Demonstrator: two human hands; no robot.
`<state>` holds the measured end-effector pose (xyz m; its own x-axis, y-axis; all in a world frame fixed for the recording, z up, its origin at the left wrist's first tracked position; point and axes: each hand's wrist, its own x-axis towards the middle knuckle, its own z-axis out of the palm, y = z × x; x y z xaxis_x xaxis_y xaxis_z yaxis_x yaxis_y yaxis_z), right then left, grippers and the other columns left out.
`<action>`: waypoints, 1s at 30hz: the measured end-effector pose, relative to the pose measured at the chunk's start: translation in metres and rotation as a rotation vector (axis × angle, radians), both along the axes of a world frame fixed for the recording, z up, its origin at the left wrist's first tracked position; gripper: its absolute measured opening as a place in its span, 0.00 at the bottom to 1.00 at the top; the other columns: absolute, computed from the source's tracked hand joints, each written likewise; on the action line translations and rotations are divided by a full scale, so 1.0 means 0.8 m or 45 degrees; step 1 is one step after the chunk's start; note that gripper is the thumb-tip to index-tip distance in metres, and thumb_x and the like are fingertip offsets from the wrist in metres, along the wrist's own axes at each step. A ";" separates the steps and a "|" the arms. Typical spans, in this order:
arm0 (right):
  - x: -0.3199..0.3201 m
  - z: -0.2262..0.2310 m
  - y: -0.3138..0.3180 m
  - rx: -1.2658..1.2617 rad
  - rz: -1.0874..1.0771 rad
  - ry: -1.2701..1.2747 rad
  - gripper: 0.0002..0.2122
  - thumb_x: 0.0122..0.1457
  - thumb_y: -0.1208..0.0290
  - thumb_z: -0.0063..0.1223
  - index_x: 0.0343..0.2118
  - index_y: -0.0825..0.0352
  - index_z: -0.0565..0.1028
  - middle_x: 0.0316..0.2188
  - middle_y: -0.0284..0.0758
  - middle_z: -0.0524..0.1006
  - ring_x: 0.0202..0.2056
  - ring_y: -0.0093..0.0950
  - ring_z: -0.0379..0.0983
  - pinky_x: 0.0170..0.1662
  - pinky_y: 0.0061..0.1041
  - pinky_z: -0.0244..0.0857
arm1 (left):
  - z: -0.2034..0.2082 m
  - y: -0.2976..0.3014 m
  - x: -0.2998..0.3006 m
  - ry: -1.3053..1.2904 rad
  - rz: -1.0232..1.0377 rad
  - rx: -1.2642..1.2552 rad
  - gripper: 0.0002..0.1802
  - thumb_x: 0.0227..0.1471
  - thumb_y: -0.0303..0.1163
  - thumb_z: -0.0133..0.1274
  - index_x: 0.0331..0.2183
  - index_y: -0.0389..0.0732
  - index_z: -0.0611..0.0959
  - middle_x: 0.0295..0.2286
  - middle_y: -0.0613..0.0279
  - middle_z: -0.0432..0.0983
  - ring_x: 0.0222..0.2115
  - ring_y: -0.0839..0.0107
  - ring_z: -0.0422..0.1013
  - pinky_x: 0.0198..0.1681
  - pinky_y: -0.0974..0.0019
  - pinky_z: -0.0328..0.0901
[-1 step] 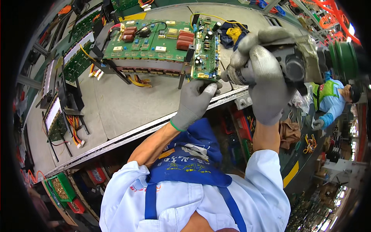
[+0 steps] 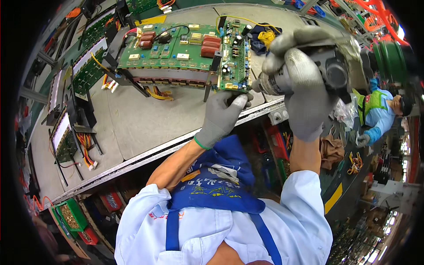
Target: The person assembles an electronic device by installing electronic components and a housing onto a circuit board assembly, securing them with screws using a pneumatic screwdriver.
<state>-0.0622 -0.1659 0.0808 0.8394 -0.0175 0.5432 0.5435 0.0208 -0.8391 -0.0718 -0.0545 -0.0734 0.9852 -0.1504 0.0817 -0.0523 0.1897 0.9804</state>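
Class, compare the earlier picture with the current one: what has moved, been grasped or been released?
Nothing clearly moved, and nothing was grasped or released. The gloved right hand still grips the power driver; the gloved left hand stays at the near edge of the narrow circuit board.

They rocked a pale blue work shirt, bright blue apron with white-and-yellow print, straps at 5 and 7 o'clock, plus scuffed grey gloves, green-hemmed on the left hand.

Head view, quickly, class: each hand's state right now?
Left hand: curled at the circuit board's lower edge; grip cannot be told.
Right hand: closed, holding a power tool.
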 end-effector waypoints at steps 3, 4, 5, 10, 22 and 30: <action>-0.001 0.010 -0.014 0.028 -0.002 0.040 0.15 0.60 0.77 0.44 0.49 0.76 0.69 0.36 0.42 0.77 0.30 0.30 0.76 0.31 0.30 0.74 | -0.012 0.000 0.009 0.012 -0.054 -0.138 0.14 0.58 0.30 0.53 0.38 0.28 0.84 0.30 0.55 0.82 0.32 0.73 0.77 0.38 0.69 0.71; 0.000 0.009 -0.030 -0.029 0.007 0.049 0.15 0.60 0.76 0.44 0.50 0.77 0.68 0.37 0.43 0.77 0.30 0.30 0.76 0.30 0.30 0.75 | -0.011 0.002 0.008 0.011 -0.080 -0.125 0.14 0.58 0.30 0.53 0.38 0.28 0.84 0.30 0.55 0.82 0.32 0.73 0.77 0.38 0.69 0.71; -0.006 0.010 -0.034 0.040 0.010 0.020 0.16 0.60 0.77 0.43 0.50 0.77 0.68 0.38 0.44 0.77 0.29 0.31 0.76 0.28 0.30 0.75 | -0.013 0.005 0.008 0.018 -0.115 -0.082 0.15 0.58 0.31 0.53 0.41 0.29 0.83 0.34 0.55 0.82 0.35 0.72 0.77 0.40 0.68 0.71; -0.019 -0.006 -0.091 -0.081 -0.247 -0.010 0.12 0.55 0.83 0.57 0.43 0.68 0.77 0.27 0.27 0.77 0.27 0.13 0.71 0.29 0.13 0.65 | -0.037 -0.011 0.000 -0.011 -0.134 0.105 0.16 0.57 0.30 0.53 0.43 0.30 0.81 0.39 0.53 0.81 0.37 0.69 0.77 0.41 0.66 0.71; -0.023 -0.247 -0.263 -0.425 -0.870 0.787 0.10 0.49 0.70 0.65 0.32 0.68 0.79 0.21 0.29 0.74 0.23 0.16 0.69 0.29 0.22 0.65 | -0.146 -0.109 0.104 -0.704 -0.127 1.354 0.17 0.48 0.30 0.56 0.43 0.45 0.80 0.42 0.54 0.74 0.45 0.54 0.70 0.46 0.55 0.70; -0.042 -0.363 -0.317 -0.376 -1.097 0.834 0.14 0.46 0.70 0.65 0.37 0.69 0.79 0.26 0.35 0.78 0.29 0.25 0.74 0.38 0.27 0.68 | -0.173 -0.136 0.142 -0.780 -0.084 1.527 0.09 0.46 0.26 0.53 0.33 0.43 0.81 0.36 0.51 0.75 0.42 0.52 0.71 0.43 0.54 0.70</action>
<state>-0.0954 -0.4195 -0.2100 0.7343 -0.6741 0.0801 -0.2678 -0.3960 -0.8783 0.0417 -0.1634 -0.2119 0.8261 -0.4842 0.2883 -0.5623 -0.7422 0.3647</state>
